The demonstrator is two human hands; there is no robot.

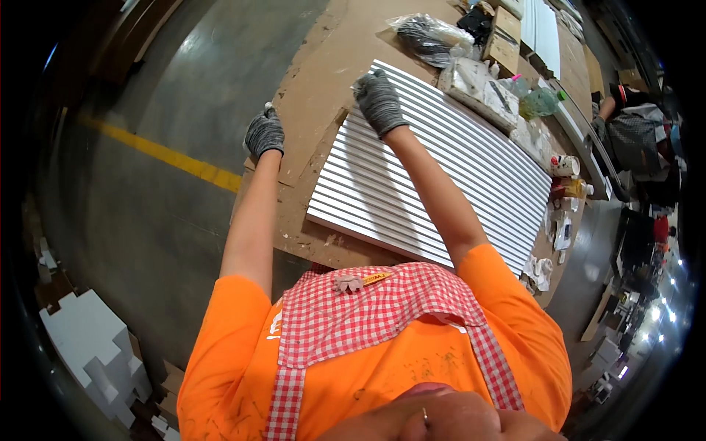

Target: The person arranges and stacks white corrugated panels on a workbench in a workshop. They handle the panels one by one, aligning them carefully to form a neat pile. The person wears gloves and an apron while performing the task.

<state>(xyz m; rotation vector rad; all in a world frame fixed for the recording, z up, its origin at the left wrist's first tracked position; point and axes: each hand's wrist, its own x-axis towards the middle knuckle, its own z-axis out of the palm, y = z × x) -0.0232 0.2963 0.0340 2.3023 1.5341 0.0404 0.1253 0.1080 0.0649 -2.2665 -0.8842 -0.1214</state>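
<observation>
Grey workshop floor, crossed by a yellow line, runs along the left of a brown table. The white ribbed panel lies flat on the table in front of the person, its ribs running slantwise. The right hand, gloved, is at the panel's far left corner, fingers curled in; whether it touches the panel or holds anything, I cannot tell. The left hand, also gloved, is balled up by the table's left edge, with a pale bit at its top that may or may not be something held. Handling the panel well probably means keeping it fully supported, pressing lightly and evenly along the ribs, and not leaning a forearm on them. Containers crowd the panel's far right side: a green-capped bottle, clear and greenish, its contents unclear; an amber bottle, seemingly with liquid inside; a white cup, its inside too small to read; and a clear bag with something dark in it.
</observation>
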